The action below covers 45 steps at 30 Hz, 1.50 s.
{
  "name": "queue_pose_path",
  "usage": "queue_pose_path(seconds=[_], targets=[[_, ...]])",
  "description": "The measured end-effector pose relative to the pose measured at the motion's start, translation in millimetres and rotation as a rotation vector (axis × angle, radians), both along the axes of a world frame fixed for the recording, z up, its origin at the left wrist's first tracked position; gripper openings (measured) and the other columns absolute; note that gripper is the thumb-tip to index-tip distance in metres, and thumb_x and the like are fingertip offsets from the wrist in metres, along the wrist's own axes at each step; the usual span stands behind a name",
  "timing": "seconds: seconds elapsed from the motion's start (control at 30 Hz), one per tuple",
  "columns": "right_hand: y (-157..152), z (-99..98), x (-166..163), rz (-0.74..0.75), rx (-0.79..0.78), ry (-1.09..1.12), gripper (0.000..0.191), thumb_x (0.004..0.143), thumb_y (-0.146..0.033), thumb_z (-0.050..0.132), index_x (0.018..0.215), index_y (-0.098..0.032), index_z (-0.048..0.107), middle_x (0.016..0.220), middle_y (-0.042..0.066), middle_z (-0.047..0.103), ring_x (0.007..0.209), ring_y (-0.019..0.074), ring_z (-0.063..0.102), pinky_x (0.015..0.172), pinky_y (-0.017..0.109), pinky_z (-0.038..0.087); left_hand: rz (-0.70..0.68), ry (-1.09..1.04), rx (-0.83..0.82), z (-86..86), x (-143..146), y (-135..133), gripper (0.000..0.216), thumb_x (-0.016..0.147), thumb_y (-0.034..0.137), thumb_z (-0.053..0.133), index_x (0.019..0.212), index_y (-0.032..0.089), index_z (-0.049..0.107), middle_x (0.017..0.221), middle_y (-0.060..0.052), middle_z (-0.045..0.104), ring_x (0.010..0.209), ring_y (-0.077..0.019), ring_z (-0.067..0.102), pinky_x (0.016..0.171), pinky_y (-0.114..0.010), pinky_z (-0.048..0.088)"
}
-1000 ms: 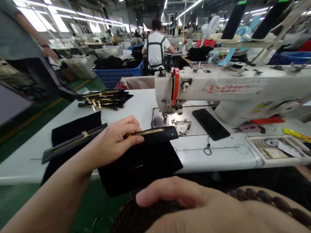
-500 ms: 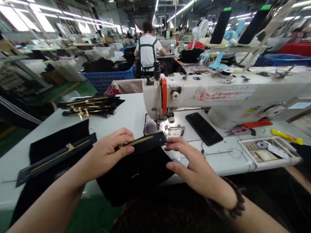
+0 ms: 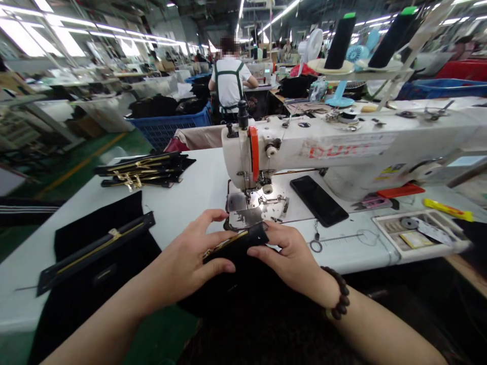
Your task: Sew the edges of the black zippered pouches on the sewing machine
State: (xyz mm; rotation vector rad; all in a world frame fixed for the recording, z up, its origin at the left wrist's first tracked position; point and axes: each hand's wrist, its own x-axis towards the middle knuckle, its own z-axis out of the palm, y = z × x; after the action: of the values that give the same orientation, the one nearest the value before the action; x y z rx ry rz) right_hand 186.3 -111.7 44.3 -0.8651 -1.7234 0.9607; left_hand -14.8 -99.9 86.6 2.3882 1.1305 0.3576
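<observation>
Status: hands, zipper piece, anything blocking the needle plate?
Left hand grips black zipper piece, right hand pinches its right end. Piece at table edge, short of needle plate. Phone right of plate, apart.

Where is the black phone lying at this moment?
In the head view, the black phone lies flat on the white table, right of centre, under the sewing machine's arm, just right of the needle plate and beyond the right hand.
</observation>
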Motion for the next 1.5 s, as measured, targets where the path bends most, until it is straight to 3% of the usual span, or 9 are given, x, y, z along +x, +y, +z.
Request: queue_pose_path(seconds=[0.17,0.27,0.37,0.6,0.9,1.17,1.3,1.5], targets=[[1.6,3.8,-5.5,0.002,-0.001,-0.07,0.014,0.077,-0.023,0.061,0.065,-0.016,0.063,0.068,0.0,0.06,0.064,0.0118,0.054,0.06,0.022,0.041,0.137,-0.141,-0.197,-3.0,16.0,-1.9,0.017,0.08,0.028,0.051,0.087,0.018,0.063,0.08,-0.001,0.064,0.075,-0.0164,0.058,0.074,-0.027,0.045],[2.8,8.6,-5.0,0.01,-0.057,-0.098,0.018,0.08,-0.022,0.056,0.064,-0.016,0.061,0.064,-0.001,0.06,0.061,0.0106,0.054,0.058,0.021,0.04,0.278,-0.258,-0.364,-5.8,17.3,-2.5,0.022,0.08,0.032,0.05,0.088,0.016,0.064,0.079,-0.001,0.066,0.073,-0.0175,0.06,0.069,-0.026,0.046],[3.9,12.3,-4.6,0.013,-0.091,-0.13,0.015,0.079,-0.019,0.056,0.066,-0.016,0.062,0.067,-0.001,0.062,0.062,0.0101,0.056,0.059,0.021,0.04,0.326,-0.319,-0.483,-5.1,14.5,-3.4,0.027,0.08,0.035,0.05,0.092,0.014,0.062,0.081,-0.002,0.067,0.072,-0.018,0.06,0.066,-0.026,0.046],[1.9,18.1,-11.1,0.034,-0.061,-0.218,0.016,0.077,-0.016,0.057,0.062,-0.015,0.059,0.061,-0.001,0.059,0.058,0.0092,0.053,0.055,0.02,0.036,0.318,-0.26,-0.35,6.2,17.2,-2.5,0.025,0.079,0.034,0.05,0.089,0.015,0.063,0.081,-0.001,0.067,0.075,-0.0168,0.059,0.071,-0.024,0.042],[-0.5,18.6,-11.9,-0.005,-0.164,-0.149,0.019,0.074,-0.016,0.061,0.056,-0.015,0.053,0.067,0.0,0.061,0.063,0.0108,0.053,0.06,0.022,0.038,0.423,-0.431,-0.415,-9.5,17.9,-10.2,0.025,0.079,0.036,0.051,0.085,0.015,0.061,0.072,-0.001,0.064,0.064,-0.0137,0.054,0.061,-0.023,0.041],[2.6,13.2,-13.9,-0.051,-0.297,-0.091,0.02,0.066,-0.015,0.063,0.057,-0.017,0.045,0.057,-0.005,0.052,0.054,0.0086,0.047,0.052,0.02,0.035,0.437,-0.437,-0.374,-8.4,19.9,-11.1,0.023,0.079,0.034,0.051,0.082,0.014,0.061,0.067,0.0,0.061,0.061,-0.0126,0.052,0.057,-0.021,0.04],[5.2,12.5,-14.4,0.055,-0.427,0.017,0.01,0.067,-0.016,0.06,0.071,-0.018,0.051,0.056,-0.007,0.05,0.05,0.0071,0.042,0.047,0.019,0.032,0.447,-0.427,-0.359,-7.6,21.4,-10.9,0.021,0.078,0.033,0.052,0.077,0.014,0.06,0.064,0.001,0.06,0.058,-0.0118,0.051,0.055,-0.021,0.04],[9.6,10.8,-14.3,0.146,-0.504,0.103,0.008,0.07,-0.021,0.058,0.065,-0.016,0.054,0.06,-0.004,0.053,0.056,0.0083,0.045,0.053,0.02,0.035,0.443,-0.341,-0.303,-0.4,25.9,-9.3,0.022,0.078,0.033,0.05,0.078,0.014,0.062,0.067,0.0,0.063,0.06,-0.0134,0.054,0.058,-0.022,0.041]])
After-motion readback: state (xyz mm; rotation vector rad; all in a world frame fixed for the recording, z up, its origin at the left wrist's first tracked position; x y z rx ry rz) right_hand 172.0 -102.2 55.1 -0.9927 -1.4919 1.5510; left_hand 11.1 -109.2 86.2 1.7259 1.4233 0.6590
